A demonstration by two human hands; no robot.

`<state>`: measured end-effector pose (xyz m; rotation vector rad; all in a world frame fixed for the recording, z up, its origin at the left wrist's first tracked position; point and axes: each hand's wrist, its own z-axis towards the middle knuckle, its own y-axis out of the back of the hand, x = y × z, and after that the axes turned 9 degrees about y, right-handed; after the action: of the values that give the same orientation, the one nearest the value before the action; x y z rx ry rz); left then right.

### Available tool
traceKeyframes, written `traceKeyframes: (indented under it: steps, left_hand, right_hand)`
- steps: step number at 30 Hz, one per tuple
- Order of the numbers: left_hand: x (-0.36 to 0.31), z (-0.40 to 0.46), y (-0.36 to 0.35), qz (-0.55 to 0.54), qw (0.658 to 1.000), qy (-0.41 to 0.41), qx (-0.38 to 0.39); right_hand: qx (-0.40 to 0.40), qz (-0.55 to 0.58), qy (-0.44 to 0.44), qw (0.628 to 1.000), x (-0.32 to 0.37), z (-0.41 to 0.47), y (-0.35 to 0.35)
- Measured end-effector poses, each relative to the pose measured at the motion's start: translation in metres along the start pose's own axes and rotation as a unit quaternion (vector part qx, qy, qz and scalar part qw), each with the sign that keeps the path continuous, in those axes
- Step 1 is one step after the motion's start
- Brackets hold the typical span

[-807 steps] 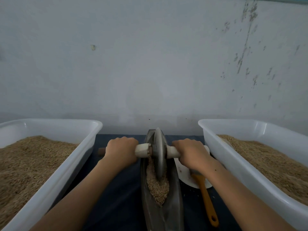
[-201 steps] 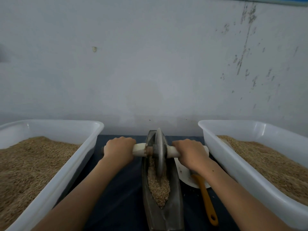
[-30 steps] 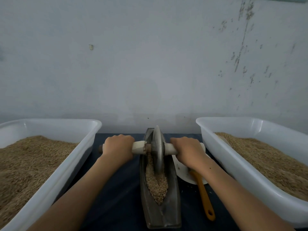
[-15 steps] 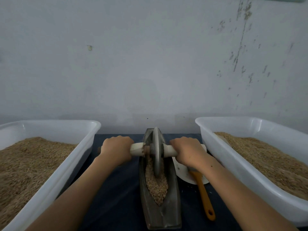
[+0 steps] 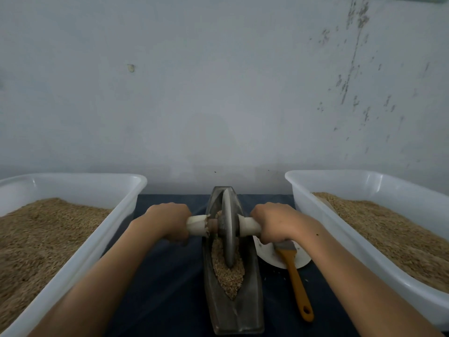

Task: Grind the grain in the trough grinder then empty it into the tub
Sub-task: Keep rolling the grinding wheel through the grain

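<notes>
Grey metal trough grinder (image 5: 234, 310): sits mid-desk (image 5: 170, 288), long axis running from the near edge toward the far edge, between two white tubs.
Grain (image 5: 229, 276): we see a tan heap in the trough's near half, coarse, looks only partly ground.
Wheel (image 5: 228, 235): upright in the groove, at the heap's far end, axle (image 5: 198, 224) crossing the trough.
Step tip: we'd keep the axle level, press evenly both sides, roll full length so the near heap gets crushed; tilting likely spills grain over the rim.
Left hand (image 5: 167, 221): fingers wrapped fully round the left axle end, tight grip.
Right hand (image 5: 274, 223): closed round the right axle end likewise.
Left tub (image 5: 116, 215): at the desk's left edge, holding grain.
Right tub (image 5: 315, 215): right edge, also holding grain.
Brush (image 5: 295, 276): orange handle, head lying on a white plate (image 5: 267, 254) beside the trough.
</notes>
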<state>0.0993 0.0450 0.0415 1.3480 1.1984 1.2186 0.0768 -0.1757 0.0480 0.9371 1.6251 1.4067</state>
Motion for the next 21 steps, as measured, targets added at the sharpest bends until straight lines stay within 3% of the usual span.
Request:
traceKeyframes:
  steps: [7,10,13,18,21]
  left_hand:
    - [-0.005,0.004,-0.012,-0.006,0.982,0.013,-0.187]
    - [-0.006,0.004,-0.016,-0.014,0.977,0.014,-0.211]
    - [-0.003,0.005,-0.014,-0.006,0.986,0.008,-0.168]
    - [0.003,0.004,-0.006,-0.006,1.0,0.004,-0.001]
    - [0.003,0.004,-0.005,-0.003,1.0,0.0,-0.003]
  right_hand:
    - [-0.136,-0.039,-0.027,0.99,0.002,0.006,-0.014]
    - [-0.161,-0.045,-0.035,0.985,0.004,0.005,-0.016]
    - [-0.126,-0.046,-0.027,0.991,0.005,0.003,-0.011]
    - [-0.03,-0.028,0.004,0.999,0.003,-0.001,0.0]
    - [-0.015,-0.008,0.0,1.0,0.003,-0.001,0.0]
